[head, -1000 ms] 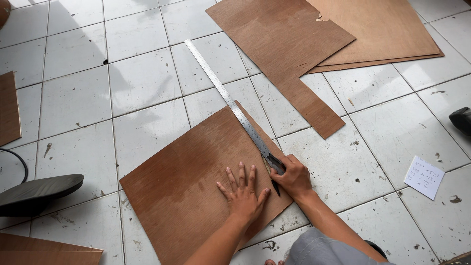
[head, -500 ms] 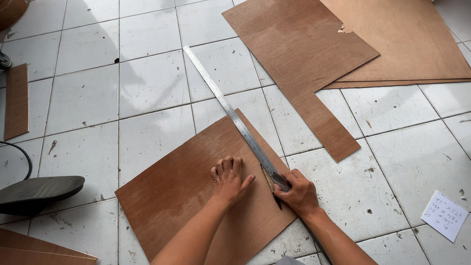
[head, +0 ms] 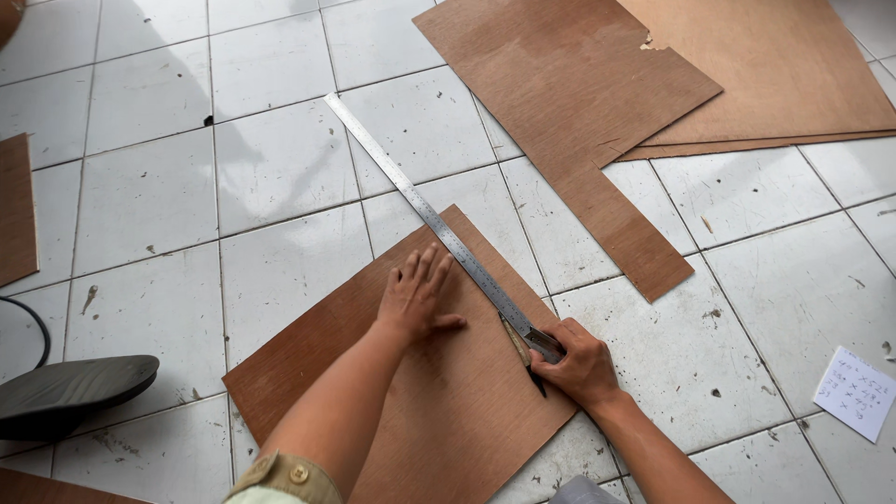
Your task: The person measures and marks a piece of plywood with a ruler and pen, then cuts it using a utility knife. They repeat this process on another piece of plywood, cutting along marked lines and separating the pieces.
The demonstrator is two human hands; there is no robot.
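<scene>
A brown plywood sheet (head: 373, 373) lies flat on the white tiled floor (head: 280, 177). A long steel ruler (head: 411, 191) runs diagonally across the sheet's right part and out over the tiles. My left hand (head: 415, 294) presses flat on the sheet, fingers spread, fingertips against the ruler's left edge. My right hand (head: 579, 364) grips a cutter knife (head: 527, 350) at the ruler's near end, its blade down on the sheet beside the ruler.
Larger plywood sheets (head: 579, 84) overlap at the top right. A dark sandal (head: 70, 392) and a black cable (head: 33, 327) lie at the left, with a plywood strip (head: 14, 210) above them. A white paper note (head: 854, 392) lies at the right.
My left hand has slid farther up the sheet along the ruler. My right hand stays with the cutter at the ruler's near end. The view has shifted slightly.
</scene>
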